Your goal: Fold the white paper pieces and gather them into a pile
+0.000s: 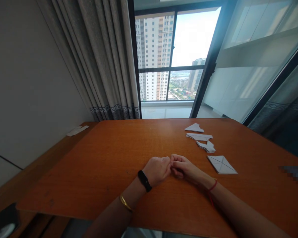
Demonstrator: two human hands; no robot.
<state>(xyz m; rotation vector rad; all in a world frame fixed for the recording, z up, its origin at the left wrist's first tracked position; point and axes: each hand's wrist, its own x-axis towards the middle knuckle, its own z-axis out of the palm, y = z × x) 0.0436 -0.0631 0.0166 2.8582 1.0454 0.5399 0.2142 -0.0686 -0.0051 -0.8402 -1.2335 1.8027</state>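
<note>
Over the middle of the wooden table, my left hand [158, 170] and my right hand [185, 168] meet at the fingertips. Both are closed, with the fingers curled inward; what they pinch, if anything, is hidden. To the right of my right hand lies a square of folded white paper [222, 164] with crossing crease lines. Farther back, three more folded white paper pieces form a rough column: a bent one [206, 146], a long narrow one [199, 136] and a triangular one [194, 128].
The orange-brown table [101, 158] fills the lower view. Some white paper [77, 131] rests on a ledge at the left wall. Behind the table are a grey curtain [106, 59] and a window [172, 66]. At bottom left is a dark object [5, 218].
</note>
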